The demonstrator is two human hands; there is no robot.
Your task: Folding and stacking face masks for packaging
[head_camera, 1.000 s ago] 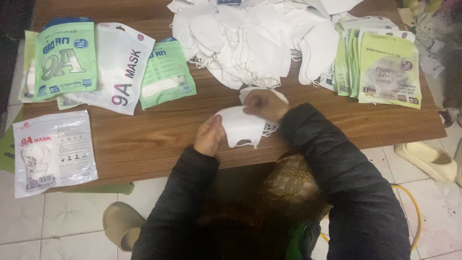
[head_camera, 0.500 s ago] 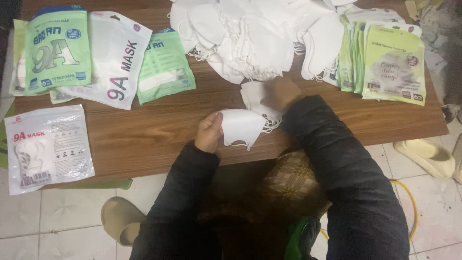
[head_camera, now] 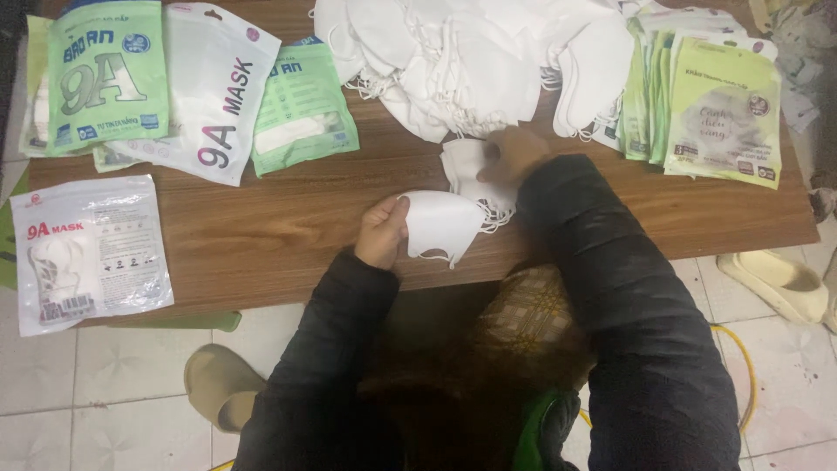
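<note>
White folded mask was pinched in the left hand, fingers closed on its edge, at the wooden table's near edge. Right hand pressed curled fingers on a second mask just behind. Mask pile beyond; green packets right.

low wooden table on a pale tiled floor

the table's brown wood-grain top fills the upper part of the view. below its near edge the floor is off-white square tile with grey joints. a beige slipper lies under the table's left front, another slipper off its right corner, a yellow cable curling near that one. light is dim and warm.
</note>
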